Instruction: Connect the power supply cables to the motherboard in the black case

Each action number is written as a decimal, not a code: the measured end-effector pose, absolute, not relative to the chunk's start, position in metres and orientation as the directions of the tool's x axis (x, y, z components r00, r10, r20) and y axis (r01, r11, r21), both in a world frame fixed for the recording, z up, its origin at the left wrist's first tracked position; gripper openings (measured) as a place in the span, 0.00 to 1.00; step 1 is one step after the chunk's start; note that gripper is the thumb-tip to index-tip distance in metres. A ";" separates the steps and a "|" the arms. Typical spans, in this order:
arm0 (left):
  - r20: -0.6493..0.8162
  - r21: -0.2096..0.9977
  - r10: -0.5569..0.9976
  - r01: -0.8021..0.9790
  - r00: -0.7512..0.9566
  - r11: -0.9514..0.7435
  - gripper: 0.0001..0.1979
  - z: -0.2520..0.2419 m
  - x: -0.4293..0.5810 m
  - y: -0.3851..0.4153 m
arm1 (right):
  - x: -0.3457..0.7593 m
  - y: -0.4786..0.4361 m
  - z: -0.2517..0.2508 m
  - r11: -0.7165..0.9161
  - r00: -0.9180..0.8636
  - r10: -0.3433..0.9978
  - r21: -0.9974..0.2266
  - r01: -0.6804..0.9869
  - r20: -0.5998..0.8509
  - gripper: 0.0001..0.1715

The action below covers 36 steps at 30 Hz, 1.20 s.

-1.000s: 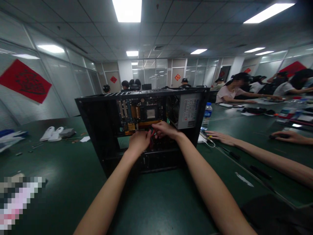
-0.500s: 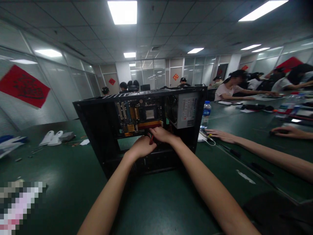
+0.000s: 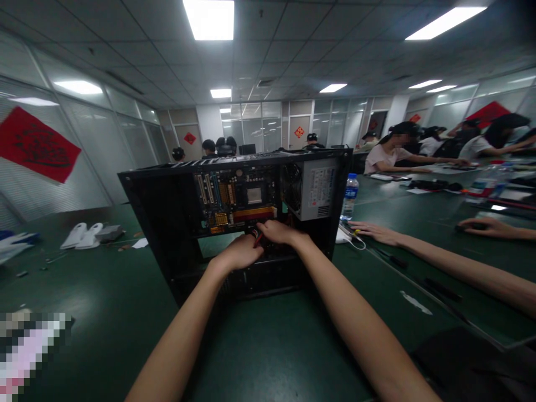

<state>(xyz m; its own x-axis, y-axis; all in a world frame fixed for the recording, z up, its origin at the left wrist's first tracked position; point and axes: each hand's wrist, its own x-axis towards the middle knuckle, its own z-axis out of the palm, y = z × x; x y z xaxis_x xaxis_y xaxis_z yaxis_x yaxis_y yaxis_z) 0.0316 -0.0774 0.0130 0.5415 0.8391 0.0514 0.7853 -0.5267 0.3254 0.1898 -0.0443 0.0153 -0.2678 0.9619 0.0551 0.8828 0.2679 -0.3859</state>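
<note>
In front of me stands an open black computer case (image 3: 154, 223) with its inside facing me. A motherboard (image 3: 234, 195) fills the upper middle, and a silver power supply (image 3: 316, 192) with a fan sits at its upper right. Both hands reach into the case below the motherboard. My left hand (image 3: 240, 251) is closed around a bundle of thin red and dark cables (image 3: 258, 239). Touching or almost touching the same bundle from above is my right hand (image 3: 276, 231), its fingers curled together. Where the cables end is hidden behind the fingers.
On the green table (image 3: 100, 296) lie white shoe-shaped items (image 3: 86, 235) and a grey block (image 3: 109, 233) at left. A water bottle (image 3: 350, 196) stands right of the case. A co-worker's hands (image 3: 377, 232) rest at right, near cables and a dark tool (image 3: 443, 290).
The whole view has shifted slightly, so the case appears a little further left. Both hands stay at the cables; the red cable now shows a little lower between the fingers.
</note>
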 end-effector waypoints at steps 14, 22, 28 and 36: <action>0.052 0.247 0.871 0.839 0.489 -0.485 0.19 0.013 0.034 -0.076 | 0.201 -0.042 0.018 0.144 -0.184 0.982 -0.447 0.883 -0.046 0.33; 0.172 0.186 0.869 0.851 0.464 -0.491 0.20 0.014 0.036 -0.080 | 0.197 -0.044 0.020 0.126 -0.158 0.987 -0.455 0.881 -0.032 0.34; 0.323 0.069 0.868 0.906 0.377 -0.419 0.21 0.019 0.035 -0.088 | 0.197 -0.042 0.017 0.147 -0.170 0.985 -0.449 0.881 -0.012 0.34; 0.276 0.122 0.914 0.932 0.298 -0.341 0.18 0.018 0.034 -0.087 | 0.194 -0.038 0.011 0.189 -0.199 0.980 -0.426 0.885 0.022 0.35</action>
